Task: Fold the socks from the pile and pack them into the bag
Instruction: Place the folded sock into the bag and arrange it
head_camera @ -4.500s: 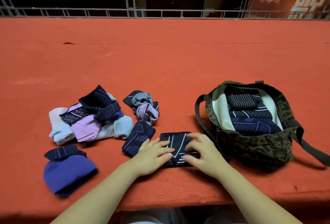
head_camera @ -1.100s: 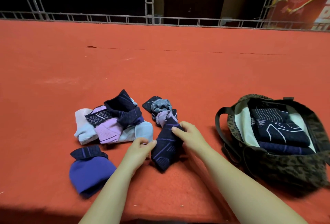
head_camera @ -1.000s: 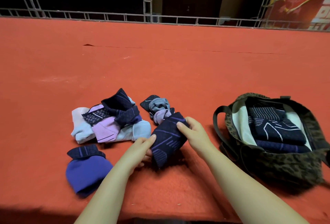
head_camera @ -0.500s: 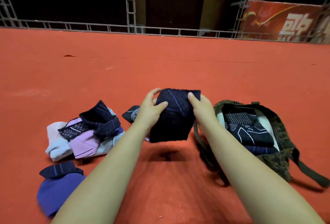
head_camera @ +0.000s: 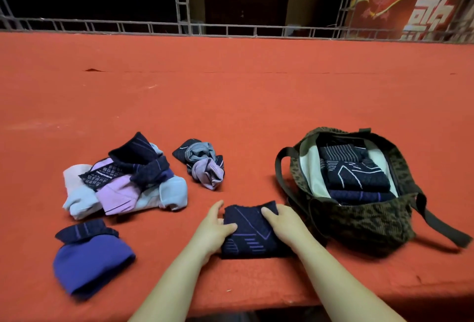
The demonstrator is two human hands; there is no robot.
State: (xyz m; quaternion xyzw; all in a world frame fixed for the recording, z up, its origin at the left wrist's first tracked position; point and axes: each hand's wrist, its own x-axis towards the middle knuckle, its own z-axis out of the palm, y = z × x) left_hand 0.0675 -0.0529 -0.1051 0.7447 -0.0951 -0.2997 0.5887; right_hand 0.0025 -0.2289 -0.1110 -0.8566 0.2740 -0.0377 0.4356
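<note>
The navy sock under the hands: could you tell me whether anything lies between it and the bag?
Nothing visible does. The sock lies just left of the bag, whose mouth is open; only the bag's strap lies near.

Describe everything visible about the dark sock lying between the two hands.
The dark navy sock looks knitted, with purple lines and stripes. It lies flat on the red table near the front edge, left of the bag. The left hand rests on its left edge, the right hand on its right side.
</note>
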